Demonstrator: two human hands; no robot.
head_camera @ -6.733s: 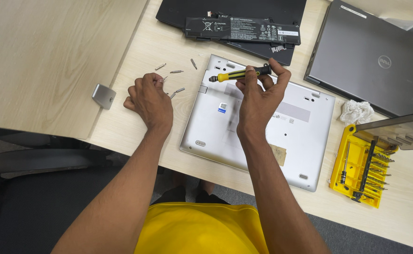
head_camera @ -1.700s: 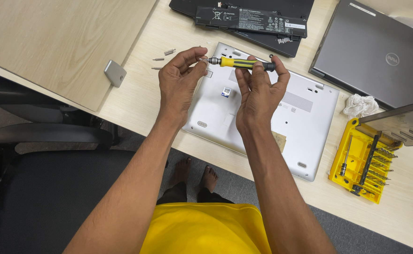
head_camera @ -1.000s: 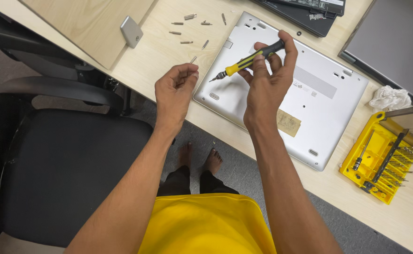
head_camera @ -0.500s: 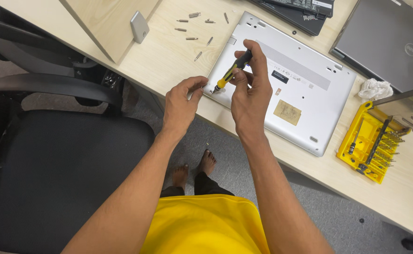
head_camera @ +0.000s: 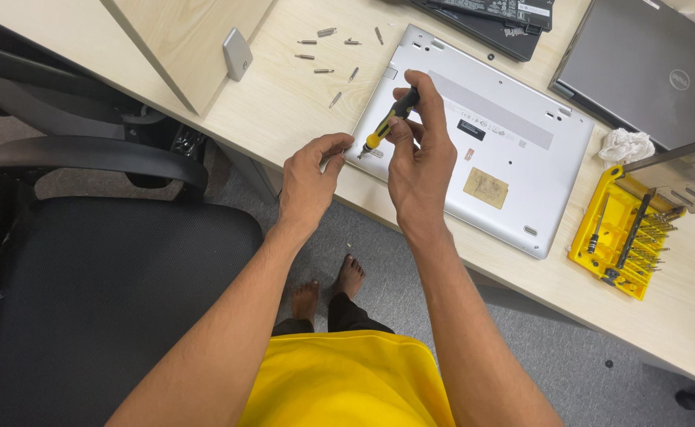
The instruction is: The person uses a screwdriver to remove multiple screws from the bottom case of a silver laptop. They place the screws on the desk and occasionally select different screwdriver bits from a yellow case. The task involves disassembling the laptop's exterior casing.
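A silver laptop (head_camera: 513, 142) lies bottom side up on the light wooden desk (head_camera: 284, 103). My right hand (head_camera: 420, 162) grips a small yellow and black screwdriver (head_camera: 387, 123), tip pointed down at the laptop's near left corner. My left hand (head_camera: 309, 178) is at that same corner, fingers curled with the fingertips close to the screwdriver tip. Whether they pinch a screw is too small to tell. Several loose screws (head_camera: 333, 55) lie on the desk to the left of the laptop.
A yellow tool case (head_camera: 623, 237) with screwdriver bits stands at the right. A crumpled white tissue (head_camera: 626, 145), a grey closed laptop (head_camera: 648, 71) and a black battery pack (head_camera: 498, 16) lie behind. A black office chair (head_camera: 94, 261) stands at the left.
Both hands came down to the laptop's near left corner. The screwdriver tilted from level to pointing down. The view shifted left and nearer.
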